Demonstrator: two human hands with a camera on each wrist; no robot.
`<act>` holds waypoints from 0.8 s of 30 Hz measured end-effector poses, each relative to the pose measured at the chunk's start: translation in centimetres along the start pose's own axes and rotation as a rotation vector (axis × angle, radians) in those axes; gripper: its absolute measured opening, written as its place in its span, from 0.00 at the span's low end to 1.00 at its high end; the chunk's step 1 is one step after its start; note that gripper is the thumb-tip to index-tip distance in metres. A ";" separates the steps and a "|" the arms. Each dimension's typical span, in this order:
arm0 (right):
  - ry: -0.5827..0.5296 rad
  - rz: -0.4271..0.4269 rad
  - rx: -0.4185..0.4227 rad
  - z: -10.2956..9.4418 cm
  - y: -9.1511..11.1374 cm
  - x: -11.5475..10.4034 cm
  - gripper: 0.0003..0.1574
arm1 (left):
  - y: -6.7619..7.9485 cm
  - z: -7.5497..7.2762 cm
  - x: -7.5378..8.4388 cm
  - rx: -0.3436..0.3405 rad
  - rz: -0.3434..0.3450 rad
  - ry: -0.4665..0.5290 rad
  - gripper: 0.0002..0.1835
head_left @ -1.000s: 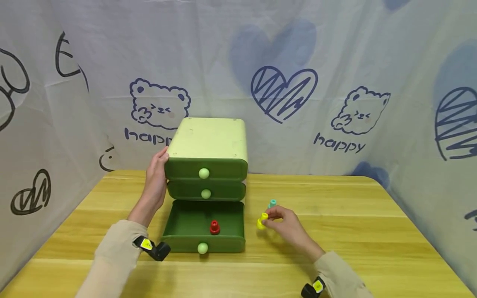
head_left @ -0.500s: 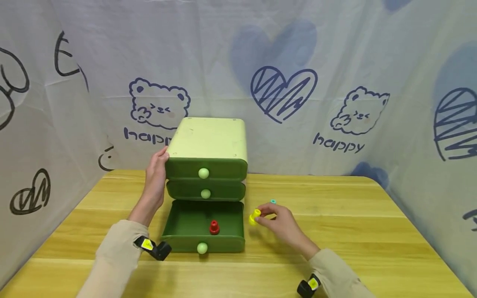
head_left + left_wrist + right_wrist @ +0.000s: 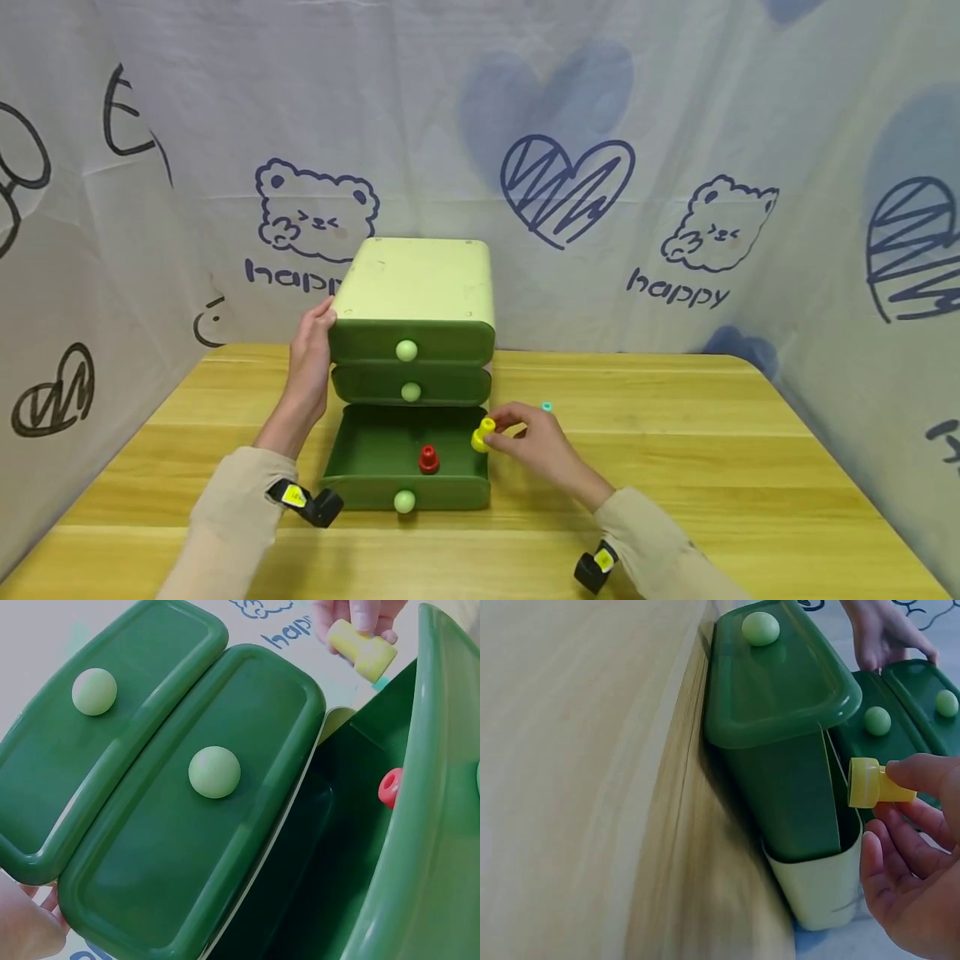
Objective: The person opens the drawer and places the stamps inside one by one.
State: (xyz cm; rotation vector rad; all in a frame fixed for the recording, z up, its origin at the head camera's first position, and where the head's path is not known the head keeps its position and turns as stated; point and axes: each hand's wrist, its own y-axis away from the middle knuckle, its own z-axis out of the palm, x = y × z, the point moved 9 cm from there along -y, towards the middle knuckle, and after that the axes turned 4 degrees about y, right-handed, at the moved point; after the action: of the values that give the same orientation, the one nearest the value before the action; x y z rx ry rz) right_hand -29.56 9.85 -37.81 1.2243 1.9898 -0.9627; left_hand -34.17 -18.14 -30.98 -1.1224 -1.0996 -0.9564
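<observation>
My right hand [image 3: 542,448] pinches a small yellow stepped peg [image 3: 483,437], hollow at its narrow end, between thumb and fingers. It is at the right side wall of the pulled-out bottom drawer [image 3: 375,433]. The right wrist view shows the yellow peg held sideways by its narrow part. A red peg [image 3: 428,460] of similar shape stands inside that drawer. My left hand [image 3: 307,367] rests along the left side of the green drawer cabinet [image 3: 420,279], fingers near its top edge. Behind my right hand, a teal piece [image 3: 547,407] is mostly hidden.
Two upper drawers, the top one [image 3: 363,343] and the middle one [image 3: 367,385], are closed, each with a round pale knob. The cabinet stands on a wooden table [image 3: 675,450]. A white printed cloth [image 3: 450,100] hangs behind and at both sides.
My right hand has carried the yellow peg leftward from beside the teal piece to the drawer's right wall. My left hand has stayed on the cabinet's side.
</observation>
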 end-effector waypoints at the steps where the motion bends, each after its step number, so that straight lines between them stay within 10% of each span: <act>1: 0.001 -0.012 -0.011 0.2 -0.2 -0.2 0.10 | 0.0 -0.1 0.0 0.002 0.000 0.001 0.29; 24: 0.152 -0.127 -0.253 5.2 -3.4 -2.2 0.11 | -0.2 -0.1 0.2 -0.034 -0.003 -0.021 0.30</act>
State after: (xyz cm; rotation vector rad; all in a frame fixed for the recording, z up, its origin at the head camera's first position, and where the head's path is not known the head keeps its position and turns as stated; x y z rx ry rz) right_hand -31.22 3.43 -38.07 1.0679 2.2521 -0.6662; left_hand -34.26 -18.31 -30.80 -1.1611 -1.1061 -0.9711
